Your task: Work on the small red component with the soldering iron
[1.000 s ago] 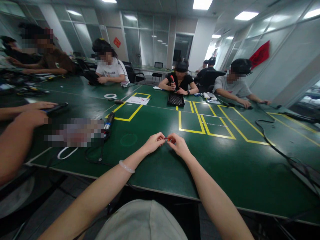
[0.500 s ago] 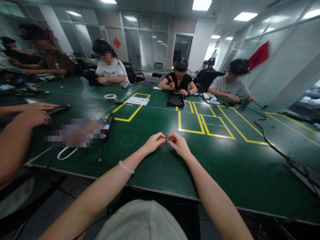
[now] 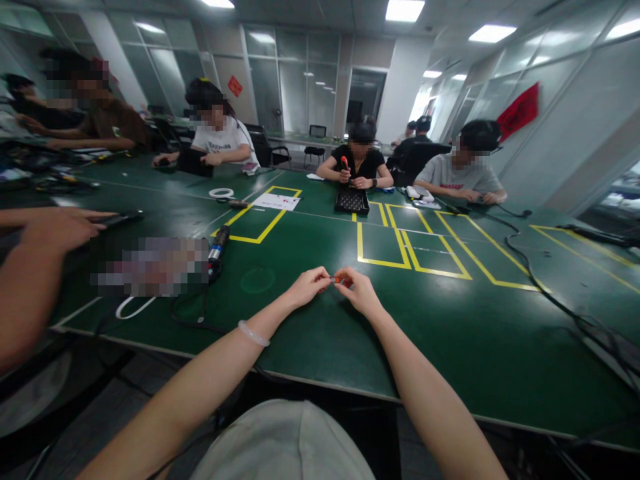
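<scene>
Ceiling panels (image 3: 405, 10) give dim, cool light, leaving pale glare on the green surface (image 3: 320, 243) and shadow beneath; wide-angle distortion stretches the edges, and detail between the hands (image 3: 310, 287) is soft.

We cannot tell what the small red-orange piece (image 3: 337, 280) is: it is too tiny, and the fingertips of the left hand (image 3: 311, 285) and the right hand (image 3: 357, 291) cover its ends. Coarse pixel blocks hide what the mottled patch (image 3: 155, 265) at left really is. The frame's left edge cuts off a neighbour's arm (image 3: 31, 290). We cannot read the print on the white sheet (image 3: 274, 202), and the tangled clutter (image 3: 55, 181) at far left is too blurred for us to sort out.
</scene>
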{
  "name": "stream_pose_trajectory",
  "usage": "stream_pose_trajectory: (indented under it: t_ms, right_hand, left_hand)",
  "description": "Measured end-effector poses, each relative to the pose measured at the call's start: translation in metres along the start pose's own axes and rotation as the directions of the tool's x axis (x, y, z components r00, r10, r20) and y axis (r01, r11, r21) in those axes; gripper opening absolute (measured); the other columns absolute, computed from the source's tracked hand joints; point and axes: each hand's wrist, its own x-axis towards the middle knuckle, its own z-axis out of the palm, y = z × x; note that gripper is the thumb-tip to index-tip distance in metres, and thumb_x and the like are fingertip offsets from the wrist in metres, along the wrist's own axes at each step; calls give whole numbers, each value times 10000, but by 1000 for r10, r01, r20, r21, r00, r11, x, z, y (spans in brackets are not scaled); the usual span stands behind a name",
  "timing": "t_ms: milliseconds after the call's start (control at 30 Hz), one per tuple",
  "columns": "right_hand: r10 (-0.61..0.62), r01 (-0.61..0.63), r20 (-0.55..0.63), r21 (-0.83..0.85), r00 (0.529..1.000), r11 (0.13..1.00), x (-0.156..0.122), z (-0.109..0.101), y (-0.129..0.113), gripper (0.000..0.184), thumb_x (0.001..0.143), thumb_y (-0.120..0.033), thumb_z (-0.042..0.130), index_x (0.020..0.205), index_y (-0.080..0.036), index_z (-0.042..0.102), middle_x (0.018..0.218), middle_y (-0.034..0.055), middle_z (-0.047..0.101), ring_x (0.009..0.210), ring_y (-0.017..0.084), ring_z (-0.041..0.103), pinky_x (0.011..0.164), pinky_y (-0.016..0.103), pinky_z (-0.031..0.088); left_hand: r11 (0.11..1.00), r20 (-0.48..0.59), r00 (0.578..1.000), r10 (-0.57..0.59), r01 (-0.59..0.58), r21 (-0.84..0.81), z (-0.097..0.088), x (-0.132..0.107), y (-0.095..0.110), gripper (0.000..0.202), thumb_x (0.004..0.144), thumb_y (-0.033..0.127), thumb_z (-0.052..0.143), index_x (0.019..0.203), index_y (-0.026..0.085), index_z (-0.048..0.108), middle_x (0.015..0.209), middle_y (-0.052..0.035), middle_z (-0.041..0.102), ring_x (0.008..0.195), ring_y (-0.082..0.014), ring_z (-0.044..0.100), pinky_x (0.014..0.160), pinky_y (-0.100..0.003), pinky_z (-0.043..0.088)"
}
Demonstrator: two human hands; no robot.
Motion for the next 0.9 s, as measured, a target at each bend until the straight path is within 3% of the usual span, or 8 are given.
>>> stream_pose_trajectory:
  t_ms: [367, 467, 567, 667, 767, 900]
  right_hand:
    - [25, -25, -4, -4, 1000, 1000, 0, -1, 1, 152, 798, -230, 585, 947, -196, 592, 859, 19, 667, 652, 134, 566, 656, 261, 457]
    - [50, -50, -24, 14, 998, 999, 0, -1, 2, 162, 799, -246, 583, 953, -194, 585, 862, 25, 668, 637, 134, 559, 650, 266, 459]
    - [69, -69, -37, 25, 997, 997, 1, -1, 2, 169, 798, -258, 585, 954, -192, 581, 856, 22, 666, 621, 130, 550, 645, 267, 456]
    - [70, -69, -25, 32, 997, 997, 0, 0, 3, 169, 799, -255, 586, 954, -189, 581, 825, 16, 659, 615, 127, 549, 634, 261, 449]
    - [70, -69, -15, 40, 997, 997, 0, 1, 5, 165, 801, -249, 585, 953, -186, 581, 821, 15, 657, 618, 124, 552, 629, 254, 446]
    - [76, -76, -11, 40, 997, 996, 0, 3, 7, 157, 803, -249, 590, 946, -185, 584, 834, 17, 661, 626, 122, 555, 633, 251, 445]
  left_hand:
    - [1000, 42, 999, 14, -15, 19, -2, -1, -3, 284, 846, 424, 501, 871, 157, 597, 724, -3, 605, 668, -131, 564, 642, -248, 442]
    - [988, 19, 1000, 14, -17, 153, -11, -6, 5, 301, 866, 422, 470, 964, 179, 618, 818, -22, 663, 739, -148, 603, 711, -264, 456]
    - [938, -43, 998, 35, -18, 345, -32, -21, 16, 317, 881, 430, 447, 1031, 211, 618, 934, -30, 678, 850, -172, 617, 774, -274, 452]
    - [815, -116, 993, 40, 35, 578, -65, -45, 24, 344, 894, 455, 408, 1040, 223, 617, 1028, -42, 656, 928, -194, 604, 820, -290, 446]
    - [617, -223, 975, 4, 173, 767, -104, -75, 22, 377, 906, 463, 351, 1037, 221, 608, 1075, -60, 631, 1008, -225, 577, 859, -317, 438]
    - [304, -437, 899, -19, 421, 854, -155, -114, 8, 420, 905, 458, 319, 1091, 184, 577, 1111, -118, 615, 999, -282, 569, 838, -371, 439]
